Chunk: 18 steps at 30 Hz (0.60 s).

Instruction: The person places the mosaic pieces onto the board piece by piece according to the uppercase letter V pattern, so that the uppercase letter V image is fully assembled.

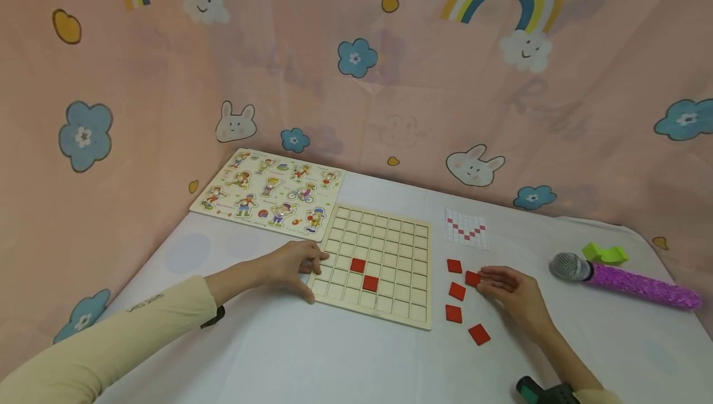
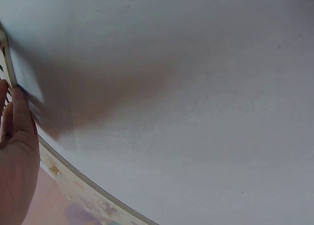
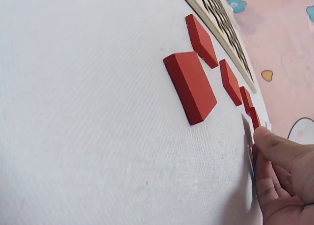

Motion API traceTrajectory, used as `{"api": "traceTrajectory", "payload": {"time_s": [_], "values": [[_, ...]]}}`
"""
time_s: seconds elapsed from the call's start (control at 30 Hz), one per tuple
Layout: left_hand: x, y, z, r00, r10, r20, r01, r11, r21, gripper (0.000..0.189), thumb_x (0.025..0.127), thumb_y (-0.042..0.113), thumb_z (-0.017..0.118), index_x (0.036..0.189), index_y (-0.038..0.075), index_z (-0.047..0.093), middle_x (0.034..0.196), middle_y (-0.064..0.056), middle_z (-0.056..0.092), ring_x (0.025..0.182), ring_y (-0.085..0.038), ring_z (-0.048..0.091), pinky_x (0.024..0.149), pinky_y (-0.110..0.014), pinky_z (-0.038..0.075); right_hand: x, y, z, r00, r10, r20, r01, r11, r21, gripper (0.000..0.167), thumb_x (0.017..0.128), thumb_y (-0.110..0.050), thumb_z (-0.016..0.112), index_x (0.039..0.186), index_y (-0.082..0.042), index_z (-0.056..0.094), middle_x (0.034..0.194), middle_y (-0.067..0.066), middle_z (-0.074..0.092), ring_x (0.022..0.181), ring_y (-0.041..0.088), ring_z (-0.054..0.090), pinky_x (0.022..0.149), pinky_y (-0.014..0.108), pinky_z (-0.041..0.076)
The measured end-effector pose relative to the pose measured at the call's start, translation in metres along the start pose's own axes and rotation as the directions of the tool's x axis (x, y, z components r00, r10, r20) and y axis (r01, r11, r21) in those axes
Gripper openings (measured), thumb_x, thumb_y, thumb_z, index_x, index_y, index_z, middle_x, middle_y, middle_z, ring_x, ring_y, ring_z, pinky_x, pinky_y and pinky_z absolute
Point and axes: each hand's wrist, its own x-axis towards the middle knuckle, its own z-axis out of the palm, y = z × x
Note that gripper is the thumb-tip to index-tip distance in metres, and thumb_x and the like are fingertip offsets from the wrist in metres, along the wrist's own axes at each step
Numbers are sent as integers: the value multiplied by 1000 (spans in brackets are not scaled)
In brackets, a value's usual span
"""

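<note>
On the white cloth lies a light wooden grid board point(image 1: 400, 262) with two red tiles point(image 1: 358, 265) set in its squares. My left hand point(image 1: 286, 268) rests at its left edge, thumb and fingers spread apart, the thumb near the front corner. The left wrist view shows a straight finger point(image 2: 22, 114) touching the board's rim point(image 2: 7, 53). To the right of the board, my right hand point(image 1: 518, 299) pinches a red tile point(image 1: 473, 278) between thumb and fingers. Several loose red tiles point(image 1: 453, 313) lie beside it; the nearest tile point(image 3: 191, 87) is large in the right wrist view.
A small pattern card point(image 1: 466, 229) with red squares lies behind the loose tiles. A picture puzzle board point(image 1: 267, 193) adjoins the grid board at the back left. At right are a microphone point(image 1: 629, 280) with a purple handle and a lime-green block point(image 1: 604, 254). A printed curtain point(image 1: 312, 94) hangs behind.
</note>
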Motion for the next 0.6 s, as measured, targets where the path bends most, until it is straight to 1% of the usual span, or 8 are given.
{"api": "traceTrajectory", "payload": {"time_s": [0.27,0.43,0.53,0.6], "values": [[0,0,0,1000,3,-3,-3,1000,-15,41,59,15,91,82,5,58,129,-17,54,124,-33,51,91,-17,52,-2,-9,1,995,92,-25,-92,996,13,43,88,-8,69,126,7,54,120,27,61,86,-9,62,77,7,53],[-1,0,0,1000,2,1,-2,1000,-28,41,59,13,91,82,5,57,129,-17,53,125,-33,50,92,-18,52,-2,-13,3,989,143,-33,-143,990,13,44,89,-8,68,127,6,53,122,27,60,88,-2,65,77,7,53],[-1,0,0,1000,3,2,-3,1000,-30,41,59,13,91,82,5,57,130,-18,53,125,-33,50,92,-18,52,-2,-16,3,985,166,-40,-166,986,13,44,89,-10,68,128,5,53,123,27,60,91,3,67,77,7,52],[0,1,0,1000,-8,3,8,999,-36,41,59,12,91,82,5,57,130,-17,53,126,-32,50,92,-18,51,-2,-18,3,984,173,-43,-173,985,5,44,90,-11,67,129,4,53,123,26,60,95,9,68,78,7,52]]}}
